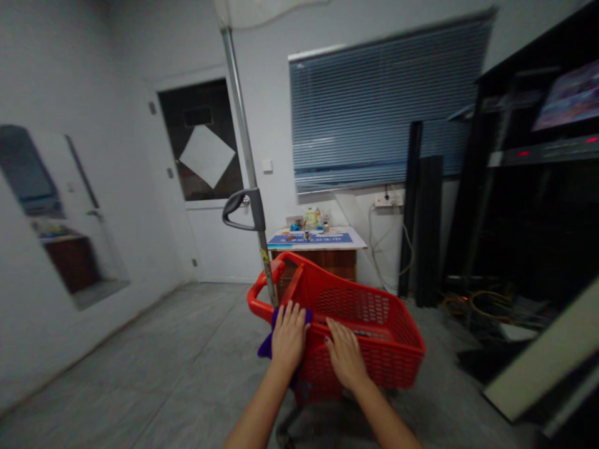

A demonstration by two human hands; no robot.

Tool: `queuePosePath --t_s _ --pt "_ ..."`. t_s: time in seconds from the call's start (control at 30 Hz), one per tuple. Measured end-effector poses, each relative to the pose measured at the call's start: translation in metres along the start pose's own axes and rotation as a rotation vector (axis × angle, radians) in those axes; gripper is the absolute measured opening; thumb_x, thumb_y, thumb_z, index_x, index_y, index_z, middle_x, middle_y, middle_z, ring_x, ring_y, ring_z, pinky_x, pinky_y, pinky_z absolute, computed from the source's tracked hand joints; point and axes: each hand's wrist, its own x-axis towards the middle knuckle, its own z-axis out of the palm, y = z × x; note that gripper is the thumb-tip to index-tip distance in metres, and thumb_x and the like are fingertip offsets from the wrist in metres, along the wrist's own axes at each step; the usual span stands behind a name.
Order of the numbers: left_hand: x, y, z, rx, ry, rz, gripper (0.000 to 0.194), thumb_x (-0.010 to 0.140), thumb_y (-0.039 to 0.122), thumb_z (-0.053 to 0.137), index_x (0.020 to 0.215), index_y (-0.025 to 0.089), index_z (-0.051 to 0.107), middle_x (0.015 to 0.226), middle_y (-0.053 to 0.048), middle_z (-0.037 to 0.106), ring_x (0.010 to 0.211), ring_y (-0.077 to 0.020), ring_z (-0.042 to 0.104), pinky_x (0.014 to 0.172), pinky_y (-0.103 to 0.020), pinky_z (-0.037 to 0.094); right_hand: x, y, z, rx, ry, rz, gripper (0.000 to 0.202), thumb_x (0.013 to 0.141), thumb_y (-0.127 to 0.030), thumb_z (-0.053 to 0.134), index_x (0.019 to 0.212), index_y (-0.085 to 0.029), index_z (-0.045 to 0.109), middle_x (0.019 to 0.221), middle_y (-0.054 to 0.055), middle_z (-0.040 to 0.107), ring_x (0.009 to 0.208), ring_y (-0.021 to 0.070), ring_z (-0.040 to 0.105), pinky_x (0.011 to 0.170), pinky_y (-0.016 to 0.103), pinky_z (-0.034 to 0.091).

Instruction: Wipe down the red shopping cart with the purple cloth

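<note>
A red plastic shopping cart (393,358) with slotted basket walls stands on the grey floor. My left hand (289,333) lies on a purple cloth (307,317) draped over the cart's near rim, by the handle end; its fingers are stretched out over the cloth. Farther right along the same rim rests my right hand (345,350), fingers extended and holding nothing. Part of the cloth hangs down outside the cart, left of my left hand. A metal pole (243,112) with a grey loop handle (243,210) rises beside the cart's red handle.
Behind the cart, a small table (360,242) bears a blue printed sheet and small items. A white door (218,249) and a window blind (365,118) are at the back. At right are dark racks, cables (491,305) and a pale slanted panel (538,355); a mirror (70,218) is at left.
</note>
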Motion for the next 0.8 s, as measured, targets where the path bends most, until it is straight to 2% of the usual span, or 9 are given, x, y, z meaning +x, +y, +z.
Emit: queuePosePath --t_s 0.13,0.3,0.4,0.53,0.67,0.8 --pt "-0.006 0.006 0.008 -0.002 0.013 -0.036 0.037 0.095 0.022 0.043 0.129 0.019 0.057 0.138 -0.008 0.056 0.135 -0.0273 0.042 0.113 -0.051 0.031 -0.001 -0.005 0.004 -0.001 0.01 0.01 0.052 0.097 -0.035 0.026 0.146 -0.019 0.037 0.148 0.006 0.042 0.136 0.0209 0.037 0.114 0.043 0.026" --pt "-0.009 0.019 0.018 -0.022 -0.037 0.05 0.039 0.094 0.02 0.044 0.131 0.02 0.055 0.138 -0.008 0.056 0.134 -0.0251 0.043 0.113 -0.049 0.034 -0.002 -0.009 0.005 0.015 -0.006 0.001 0.052 0.098 -0.036 0.026 0.146 -0.021 0.036 0.15 0.005 0.04 0.138 0.0204 0.035 0.115 0.043 0.024" --pt "-0.006 0.01 0.01 -0.006 -0.055 0.086 0.037 0.095 0.021 0.044 0.129 0.019 0.057 0.136 -0.008 0.058 0.133 -0.0248 0.045 0.113 -0.048 0.034 -0.002 -0.011 0.001 0.014 -0.024 0.012 0.052 0.098 -0.035 0.026 0.146 -0.019 0.036 0.15 0.005 0.04 0.138 0.0194 0.035 0.115 0.041 0.025" --pt "-0.005 -0.007 0.001 0.041 -0.004 0.011 0.035 0.095 0.024 0.045 0.126 0.016 0.059 0.135 -0.012 0.058 0.133 -0.028 0.045 0.113 -0.051 0.031 -0.002 -0.013 0.0 0.001 -0.019 0.016 0.052 0.098 -0.035 0.026 0.147 -0.018 0.035 0.15 0.005 0.04 0.137 0.0196 0.036 0.115 0.041 0.025" --pt "-0.009 -0.002 0.008 0.023 0.024 -0.023 0.034 0.095 0.022 0.044 0.126 0.016 0.059 0.133 -0.01 0.06 0.133 -0.0278 0.045 0.113 -0.051 0.031 -0.003 -0.013 0.006 -0.011 0.02 0.026 0.052 0.098 -0.036 0.028 0.146 -0.02 0.037 0.148 0.006 0.043 0.136 0.0214 0.038 0.114 0.043 0.027" --pt "-0.007 0.003 0.011 -0.015 -0.031 0.071 0.035 0.095 0.021 0.044 0.127 0.018 0.058 0.133 -0.008 0.061 0.131 -0.0239 0.047 0.114 -0.047 0.033 -0.003 -0.012 0.007 -0.013 0.03 0.016 0.051 0.098 -0.036 0.027 0.145 -0.02 0.039 0.147 0.007 0.043 0.135 0.0213 0.039 0.114 0.043 0.027"
